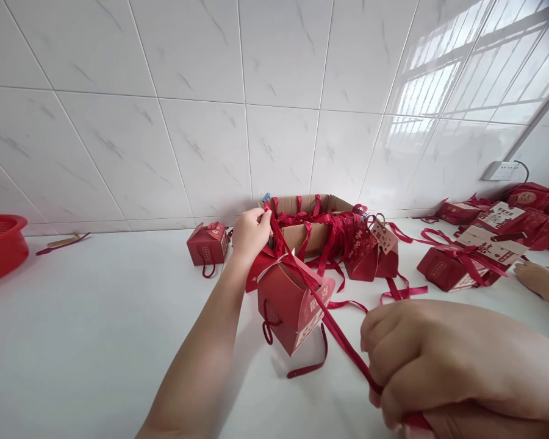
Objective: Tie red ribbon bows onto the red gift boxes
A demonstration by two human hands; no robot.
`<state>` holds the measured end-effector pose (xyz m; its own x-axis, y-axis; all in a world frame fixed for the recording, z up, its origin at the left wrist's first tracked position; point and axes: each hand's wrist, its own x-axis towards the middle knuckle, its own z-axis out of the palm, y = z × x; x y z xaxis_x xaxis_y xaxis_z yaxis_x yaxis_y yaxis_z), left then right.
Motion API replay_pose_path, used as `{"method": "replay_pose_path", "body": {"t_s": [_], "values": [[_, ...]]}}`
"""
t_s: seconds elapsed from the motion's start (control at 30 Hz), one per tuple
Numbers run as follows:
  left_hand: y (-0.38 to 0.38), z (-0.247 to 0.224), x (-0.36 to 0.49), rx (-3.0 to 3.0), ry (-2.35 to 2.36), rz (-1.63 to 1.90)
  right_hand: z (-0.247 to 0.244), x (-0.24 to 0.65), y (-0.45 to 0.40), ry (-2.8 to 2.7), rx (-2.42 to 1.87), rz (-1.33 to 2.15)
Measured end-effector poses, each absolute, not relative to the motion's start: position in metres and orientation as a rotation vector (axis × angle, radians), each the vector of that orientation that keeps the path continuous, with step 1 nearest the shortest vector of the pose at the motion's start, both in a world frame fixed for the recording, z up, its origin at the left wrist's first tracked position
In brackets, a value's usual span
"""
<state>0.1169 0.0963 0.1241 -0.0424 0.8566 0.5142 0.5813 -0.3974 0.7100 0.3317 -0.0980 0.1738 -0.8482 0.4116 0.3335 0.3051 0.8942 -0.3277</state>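
My left hand (252, 231) pinches red ribbon at the left end of an open cardboard box (293, 236) by the wall. From there the red ribbon (345, 346) stretches taut to the lower right, where my right hand (432, 360) is closed around it. Beneath this line sits a small red gift box (281, 299), tilted, with a dark red cord loop on its side. The ribbon passes across its top. More red ribbons fill the cardboard box and hang over its front edge. Part of another red box shows behind the tilted one.
Red gift boxes stand at left (207, 247) and right (373, 253) of the cardboard box. Further right are a ribboned box (462, 265) and several more, with another person's hand (542, 280) nearby. A red plastic basket (9, 259) stands at far left.
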Motion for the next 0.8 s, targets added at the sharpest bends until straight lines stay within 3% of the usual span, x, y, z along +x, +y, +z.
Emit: {"method": "replay_pose_path", "body": {"t_s": [0.1,0.4,0.57,0.8], "values": [[0.096,0.124,0.117,1.956,1.53,1.422,0.176,0.33,-0.096,-2.832,-0.424,0.601],[0.098,0.122,0.119,1.935,1.554,1.423,0.161,0.331,-0.087,-2.863,-0.194,0.641],[0.097,0.124,0.114,1.899,1.547,1.446,0.165,0.331,-0.097,-2.759,-0.568,0.655],[0.085,0.134,0.114,1.821,1.445,1.424,0.17,0.321,-0.072,-2.337,-0.99,0.328]]}}
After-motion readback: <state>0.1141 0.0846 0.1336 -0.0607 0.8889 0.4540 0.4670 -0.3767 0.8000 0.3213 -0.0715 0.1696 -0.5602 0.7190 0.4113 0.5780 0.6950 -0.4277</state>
